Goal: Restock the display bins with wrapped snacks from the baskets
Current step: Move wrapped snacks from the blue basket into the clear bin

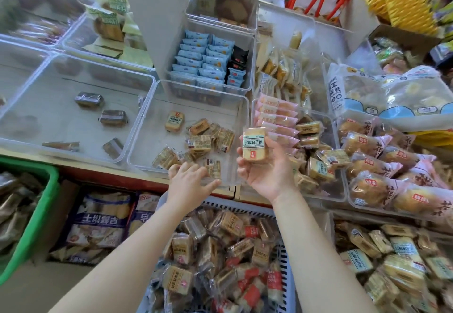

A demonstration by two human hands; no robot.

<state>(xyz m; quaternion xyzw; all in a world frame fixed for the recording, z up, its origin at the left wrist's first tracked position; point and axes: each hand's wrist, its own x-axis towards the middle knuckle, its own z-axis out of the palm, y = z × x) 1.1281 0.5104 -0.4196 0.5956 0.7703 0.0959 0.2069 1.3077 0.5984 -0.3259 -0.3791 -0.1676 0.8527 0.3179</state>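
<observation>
Snack [253, 144], wrapped, pale with green label: held upright in right hand [267, 173], palm up, fingers and thumb clamped on its lower half, label facing the camera. Position: above the near right corner of the bin [157, 106], by the divide with the neighbouring bin on the right. Held high and face-on, probably to read the label and decide which bin it belongs in; loose packs of the same pale kind lie in both.

Left hand [191, 180]: palm down at the bin's near rim, fingers together and flat on a small pack [212, 168] lying inside. Whether it grips or just presses, cannot tell. Likely placing or straightening it.

Bin: clear, mostly bare floor, a dozen or so packs scattered toward the near right. Well short of full.

Basket [285, 254]: grey lattice, directly below both forearms, heaped with mixed brown and red packs, so supply is close to hand
</observation>
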